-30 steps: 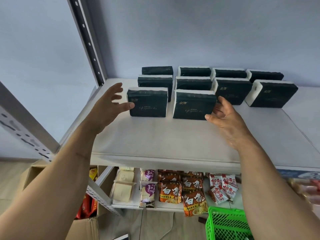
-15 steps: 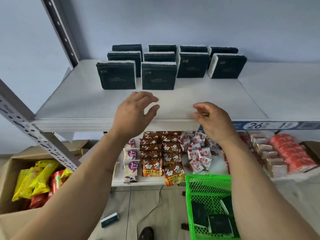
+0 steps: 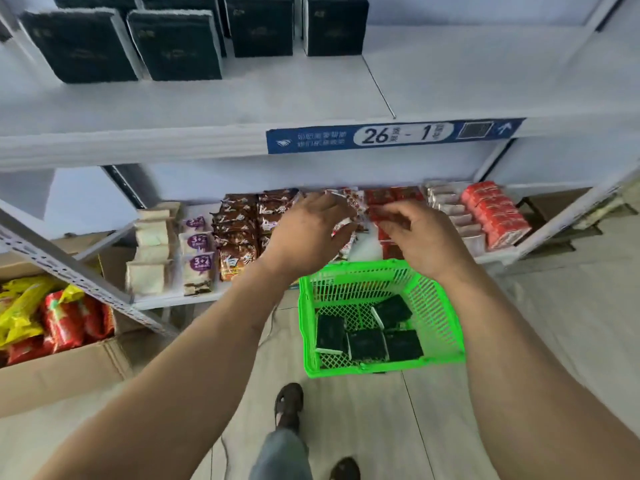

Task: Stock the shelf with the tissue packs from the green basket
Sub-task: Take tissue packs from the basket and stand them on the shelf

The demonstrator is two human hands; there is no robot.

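Tissue packs [image 3: 367, 336] — four by the look of it — are still lying in the green basket [image 3: 446, 327] on the floor, while several are already standing upright on the shelf [image 3: 214, 109]. Nothing is being held: the left hand [image 3: 308, 230] and right hand [image 3: 420, 237] are hovering above the basket, fingers loosely spread — more trips are being called for.

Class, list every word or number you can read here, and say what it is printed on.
"26 - 1": blue shelf-edge label; its smaller characters are too blurred.
"3+2": purple snack packets.
"白象": brown noodle packs.
Tissue packs: print too faint to read.
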